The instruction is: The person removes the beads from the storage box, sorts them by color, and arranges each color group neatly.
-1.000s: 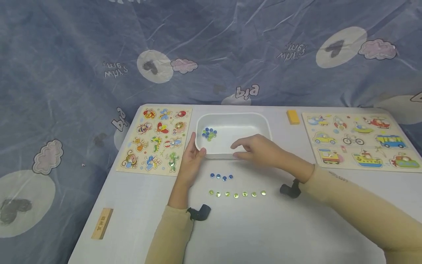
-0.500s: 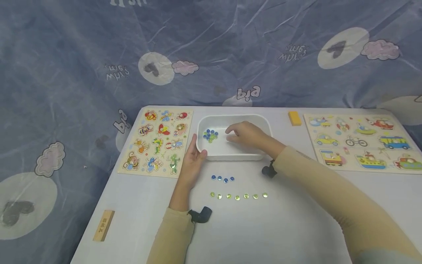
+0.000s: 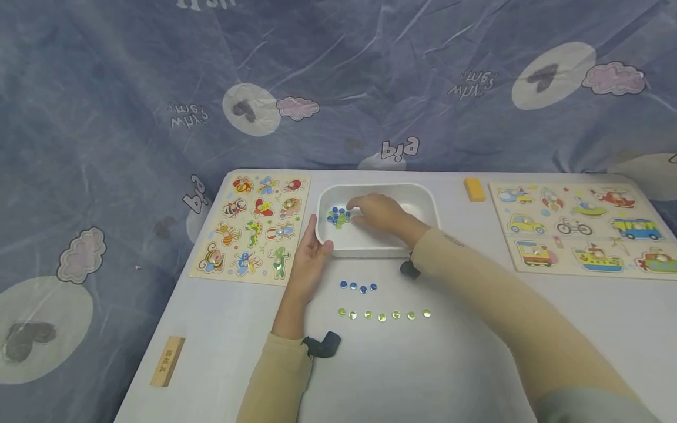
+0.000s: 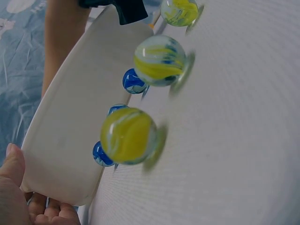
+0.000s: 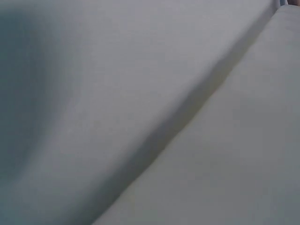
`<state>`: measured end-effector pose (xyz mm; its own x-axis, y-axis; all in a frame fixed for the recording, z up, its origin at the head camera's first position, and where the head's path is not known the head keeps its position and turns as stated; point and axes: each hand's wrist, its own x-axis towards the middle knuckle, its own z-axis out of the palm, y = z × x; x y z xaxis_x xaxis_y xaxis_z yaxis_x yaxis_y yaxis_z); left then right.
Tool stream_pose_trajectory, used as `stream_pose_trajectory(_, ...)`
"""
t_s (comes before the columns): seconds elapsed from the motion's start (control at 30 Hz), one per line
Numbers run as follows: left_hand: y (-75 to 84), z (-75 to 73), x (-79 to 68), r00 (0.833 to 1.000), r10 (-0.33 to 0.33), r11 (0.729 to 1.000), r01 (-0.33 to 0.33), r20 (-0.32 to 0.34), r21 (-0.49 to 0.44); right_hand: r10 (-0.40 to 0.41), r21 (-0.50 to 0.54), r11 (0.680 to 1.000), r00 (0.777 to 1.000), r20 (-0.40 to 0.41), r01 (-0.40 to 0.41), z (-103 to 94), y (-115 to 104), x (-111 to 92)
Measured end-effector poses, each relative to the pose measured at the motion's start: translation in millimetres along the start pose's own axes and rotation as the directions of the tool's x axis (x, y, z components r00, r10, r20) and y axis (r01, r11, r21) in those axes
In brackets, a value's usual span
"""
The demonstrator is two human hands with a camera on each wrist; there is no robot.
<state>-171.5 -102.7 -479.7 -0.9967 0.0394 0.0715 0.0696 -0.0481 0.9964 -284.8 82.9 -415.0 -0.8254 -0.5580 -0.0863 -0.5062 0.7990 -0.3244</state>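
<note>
A white plastic tray [image 3: 378,253] stands at the back middle of the table, with blue and yellow-green glass marbles [image 3: 339,218] clustered at its left end. My left hand [image 3: 308,261] holds the tray's near left corner, its thumb [image 4: 13,166] by the rim and fingers underneath in the left wrist view. Inside the tray, my right hand [image 3: 383,214] is at the cluster's right edge, index finger and thumb apart; contact with a marble cannot be made out. In front of the tray lie a row of blue marbles [image 3: 363,289] and a longer row of yellow-green marbles [image 3: 382,317].
An insect puzzle board [image 3: 251,229] lies left of the tray, a vehicle puzzle board [image 3: 582,226] to the right. A yellow block [image 3: 474,190] sits near the back edge. A wooden block [image 3: 167,361] lies at the left edge. Only pale blurred surfaces fill the right wrist view.
My right hand has moved from the tray's near rim into the tray and leftward to the marble cluster. The left hand keeps its hold on the corner.
</note>
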Motion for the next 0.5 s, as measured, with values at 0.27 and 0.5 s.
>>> stream_pose_trajectory(0.27, -2.3, -0.6, 0.3, 1.0, -0.001, 1.0, 0.001, 0.002, 0.007, 0.044, -0.008, 0.999, 0.999, 0.004, -0.044, 2.0, -2.1, 6.1)
stream_pose_trajectory(0.5, -0.4, -0.5, -0.1, 1.0, 0.001, 1.0, -0.001, 0.003, 0.004, 0.057, -0.028, 0.998, 0.998, 0.003, -0.057, 4.3, -5.5, 12.1)
